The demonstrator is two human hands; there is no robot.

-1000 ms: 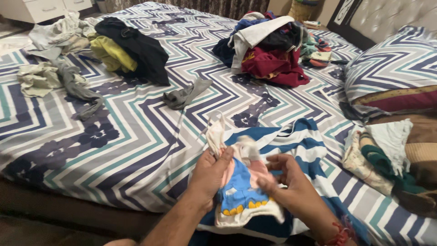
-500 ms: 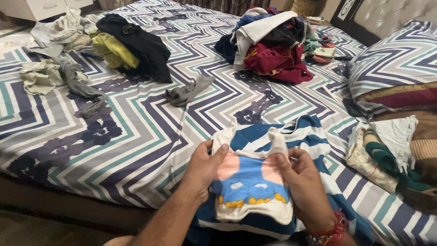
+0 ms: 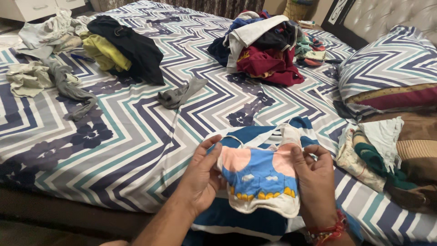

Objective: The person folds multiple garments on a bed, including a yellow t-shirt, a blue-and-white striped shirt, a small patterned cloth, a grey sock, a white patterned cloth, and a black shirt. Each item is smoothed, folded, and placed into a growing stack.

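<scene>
I hold a small white child's top with a blue, pink and yellow picture on it, spread flat between both hands. My left hand grips its left edge with the thumb on top. My right hand, with a red thread band at the wrist, pinches its right edge. The top hangs just over a blue-and-white striped garment that lies on the near edge of the bed, which has a zigzag sheet.
A dark, red and white pile of clothes sits at the back. Black and yellow clothes and pale crumpled ones lie left. A grey sock lies mid-bed. Pillows and folded cloths are at right.
The small top was bunched in my hands; I have since pulled it open and spread it flat, my hands moving apart to its two edges.
</scene>
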